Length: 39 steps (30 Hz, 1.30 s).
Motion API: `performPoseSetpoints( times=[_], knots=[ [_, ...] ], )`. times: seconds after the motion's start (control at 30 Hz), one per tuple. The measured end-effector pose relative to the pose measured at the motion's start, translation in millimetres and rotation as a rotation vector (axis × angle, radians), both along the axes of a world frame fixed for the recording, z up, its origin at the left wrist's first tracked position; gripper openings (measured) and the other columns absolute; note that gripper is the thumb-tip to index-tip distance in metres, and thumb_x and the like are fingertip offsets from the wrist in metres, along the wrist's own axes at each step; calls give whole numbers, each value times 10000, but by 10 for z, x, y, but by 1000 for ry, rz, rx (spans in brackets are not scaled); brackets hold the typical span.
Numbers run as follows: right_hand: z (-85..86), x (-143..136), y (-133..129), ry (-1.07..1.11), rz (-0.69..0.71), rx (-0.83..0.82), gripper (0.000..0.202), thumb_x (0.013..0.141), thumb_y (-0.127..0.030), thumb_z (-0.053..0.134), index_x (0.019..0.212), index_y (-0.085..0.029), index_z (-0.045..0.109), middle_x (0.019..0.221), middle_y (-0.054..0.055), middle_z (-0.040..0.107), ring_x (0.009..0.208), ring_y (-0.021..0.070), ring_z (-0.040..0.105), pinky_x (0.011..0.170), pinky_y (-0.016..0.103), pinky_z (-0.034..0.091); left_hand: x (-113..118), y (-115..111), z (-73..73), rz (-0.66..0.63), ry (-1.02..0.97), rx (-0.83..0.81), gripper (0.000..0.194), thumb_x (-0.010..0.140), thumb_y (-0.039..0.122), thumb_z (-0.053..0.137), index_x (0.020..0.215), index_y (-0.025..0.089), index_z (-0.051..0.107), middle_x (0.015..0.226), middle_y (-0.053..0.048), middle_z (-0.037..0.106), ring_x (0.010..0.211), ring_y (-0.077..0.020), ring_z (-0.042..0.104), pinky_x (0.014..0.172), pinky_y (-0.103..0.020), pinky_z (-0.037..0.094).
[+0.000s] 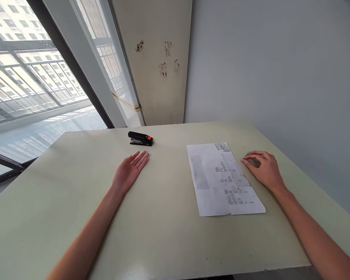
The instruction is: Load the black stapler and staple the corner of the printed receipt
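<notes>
My left hand lies palm up on the table, fingers stretched out and nothing in it. Just beyond its fingertips sits a black stapler with an orange patch on its right end. To the right, a printed sheet of paper lies flat, with lines of small text and a greyish block on it. My right hand is beside the paper's right edge, thumb and forefinger curved into a pinch. Whatever is between those fingertips, if anything, is too small to make out.
Both forearms rest over the pale table. A grey wall borders its right side. Behind it stands a beige panel with brown marks, and a window is at the left.
</notes>
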State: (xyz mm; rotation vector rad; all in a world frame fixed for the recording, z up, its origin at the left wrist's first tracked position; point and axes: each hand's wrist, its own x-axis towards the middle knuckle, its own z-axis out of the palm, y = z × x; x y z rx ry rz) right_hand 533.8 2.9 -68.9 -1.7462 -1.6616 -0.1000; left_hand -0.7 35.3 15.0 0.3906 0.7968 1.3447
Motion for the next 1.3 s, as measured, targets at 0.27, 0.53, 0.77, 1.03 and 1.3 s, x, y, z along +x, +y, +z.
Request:
performPoseSetpoints(
  times=[0.27,0.53,0.77,1.03,1.3],
  knots=[
    [216,-430,-127,91,96,6,301,932,-564,654,934,-284,764,1184,54,730,1141,282,646,970,453,531,-33,-277,-9,79,143,-52,208,963,128,548,1066,96,726,1367,-207,676,1291,-307,663,1067,-393,603],
    [289,-580,-179,261,118,-140,333,990,-553,562,1035,-278,744,1164,62,764,817,220,695,700,370,558,-8,-291,0,73,293,-67,126,930,168,647,966,145,766,1112,-129,754,1090,-237,726,1031,-358,598],
    [336,-895,-189,349,228,-215,301,974,-493,581,1086,-249,717,1104,83,781,898,245,721,803,394,575,121,-411,-49,-100,773,220,203,889,428,749,923,229,770,1001,-88,743,1034,-270,679,1006,-365,542],
    [516,-1853,-258,645,665,-373,253,986,-390,584,1189,-277,686,1230,72,752,1116,247,713,1015,458,569,332,-555,21,-211,1020,395,136,834,309,817,965,286,787,1246,-96,719,1277,-331,590,1082,-399,492],
    [594,-1932,-310,882,487,-330,204,976,-442,619,1004,-246,666,1064,64,748,963,215,703,909,403,570,137,-524,-3,-318,1120,502,368,790,269,860,1142,315,765,1385,-49,680,1469,-327,440,1309,-488,192]
  ],
)
